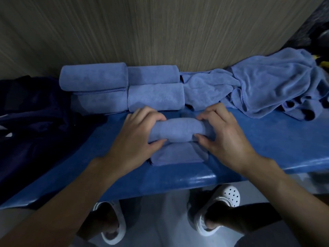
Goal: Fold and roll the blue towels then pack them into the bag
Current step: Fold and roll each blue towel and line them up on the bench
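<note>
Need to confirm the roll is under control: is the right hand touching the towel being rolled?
Touching. In the head view the right hand pinches the right end of the half-rolled towel between fingers and thumb, no gap.

left hand [137, 138] + right hand [226, 138] grip half-rolled towel [178, 130] | four rolled towels [124, 88] behind

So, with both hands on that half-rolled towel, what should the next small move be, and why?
Probably roll the half-rolled towel a turn toward the person. The left hand and right hand grip its ends, and a flat tail of it lies unrolled on the near side, so it isn't ready to join the rolled towels behind.
</note>
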